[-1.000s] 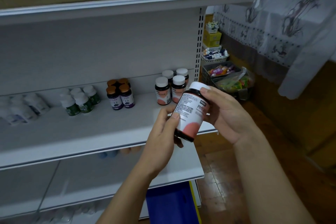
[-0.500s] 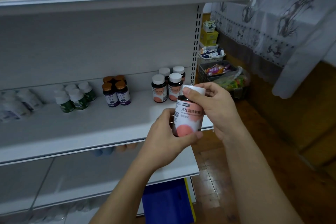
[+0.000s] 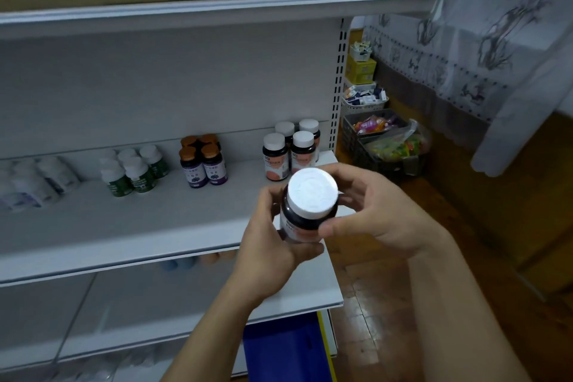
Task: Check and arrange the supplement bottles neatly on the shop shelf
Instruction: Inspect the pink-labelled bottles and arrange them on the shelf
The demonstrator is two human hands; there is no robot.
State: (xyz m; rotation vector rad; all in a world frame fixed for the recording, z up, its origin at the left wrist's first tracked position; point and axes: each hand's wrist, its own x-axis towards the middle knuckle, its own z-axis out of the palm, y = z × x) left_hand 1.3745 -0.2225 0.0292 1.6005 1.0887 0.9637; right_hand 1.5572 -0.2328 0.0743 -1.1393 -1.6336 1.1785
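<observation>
We hold the bottle [image 3: 293, 214] tipped, white cap [image 3: 312, 192] toward us now instead of the label [image 3: 300, 234]; left hand [image 3: 273, 246] and right hand [image 3: 383, 211] fingers [image 3: 335, 228] stay clamped round it.

two bare unsleeved forearms [image 3: 214, 326], bare l hand [image 3: 273, 245] & bare r hand [image 3: 384, 211]

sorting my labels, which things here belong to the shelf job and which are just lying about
Job: held bottle, left hand, right hand, pink-label bottles, purple-label bottles, green-label bottles, white bottles, shelf.
Lying about: snack basket, yellow box, curtain, blue crate.
</observation>
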